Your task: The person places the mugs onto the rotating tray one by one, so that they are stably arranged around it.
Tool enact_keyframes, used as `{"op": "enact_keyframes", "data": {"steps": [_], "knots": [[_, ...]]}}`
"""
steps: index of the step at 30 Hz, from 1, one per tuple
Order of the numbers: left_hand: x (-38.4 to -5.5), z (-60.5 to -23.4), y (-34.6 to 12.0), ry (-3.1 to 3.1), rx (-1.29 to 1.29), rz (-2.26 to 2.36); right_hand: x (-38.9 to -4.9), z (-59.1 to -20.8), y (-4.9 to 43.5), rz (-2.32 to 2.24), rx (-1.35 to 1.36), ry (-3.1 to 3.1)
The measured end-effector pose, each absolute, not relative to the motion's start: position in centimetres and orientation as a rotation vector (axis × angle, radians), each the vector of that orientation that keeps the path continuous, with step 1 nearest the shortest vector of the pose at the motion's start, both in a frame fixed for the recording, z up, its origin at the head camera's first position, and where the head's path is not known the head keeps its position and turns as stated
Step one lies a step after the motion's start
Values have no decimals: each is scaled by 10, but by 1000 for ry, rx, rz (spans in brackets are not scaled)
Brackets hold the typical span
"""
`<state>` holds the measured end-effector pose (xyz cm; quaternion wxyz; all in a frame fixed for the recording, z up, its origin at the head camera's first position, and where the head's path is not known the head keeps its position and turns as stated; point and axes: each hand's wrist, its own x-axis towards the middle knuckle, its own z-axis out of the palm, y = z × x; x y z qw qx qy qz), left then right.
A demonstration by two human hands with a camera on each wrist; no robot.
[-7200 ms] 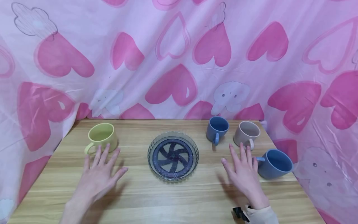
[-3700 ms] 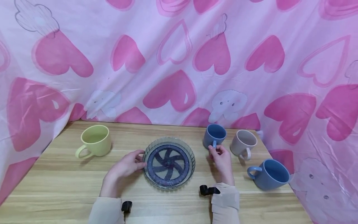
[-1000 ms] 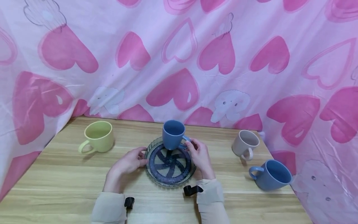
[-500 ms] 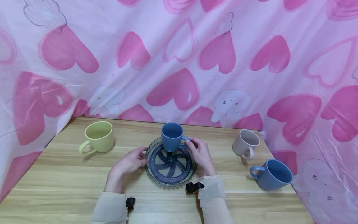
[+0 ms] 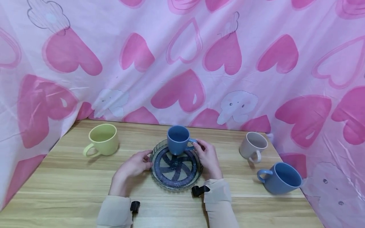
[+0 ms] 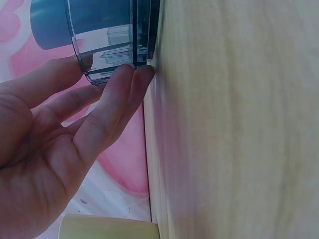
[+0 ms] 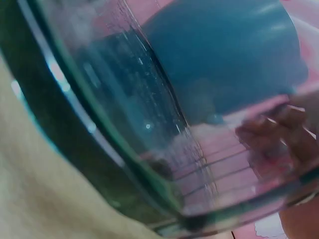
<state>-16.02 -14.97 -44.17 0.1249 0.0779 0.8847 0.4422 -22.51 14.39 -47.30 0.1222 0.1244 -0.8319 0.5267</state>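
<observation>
In the head view a round clear dish [image 5: 176, 182] with a fluted rim and dark pinwheel pattern sits mid-table. My left hand [image 5: 133, 166] holds its left edge, thumb and fingers at the rim; in the left wrist view the fingertips [image 6: 119, 74] press against the dish wall [image 6: 104, 64]. My right hand [image 5: 208, 156] pinches the handle of a small blue mug [image 5: 177, 142], upright over the back part of the dish, handle to the right. The right wrist view shows the blue mug [image 7: 224, 59] large behind the dish wall [image 7: 164, 189].
A yellow-green mug [image 5: 103, 141] stands at the back left of the wooden table [image 5: 71, 183]. On the right are a grey mug [image 5: 252, 145] and a larger blue mug [image 5: 280, 179] near the edge. A pink heart-patterned cloth [image 5: 159, 47] hangs behind and at the sides.
Both hands were spread out flat; then the left took the dish's rim and the right the small blue mug's handle. The mug has moved left from the back right, then lowered slightly over the dish.
</observation>
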Motion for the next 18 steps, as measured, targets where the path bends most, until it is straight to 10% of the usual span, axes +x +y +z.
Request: {"op": "enact_keyframes", "data": {"steps": [18], "knots": [[-161,-443,-149,2582,207,1276,-224,-469,144,1587,296,-2412]]}}
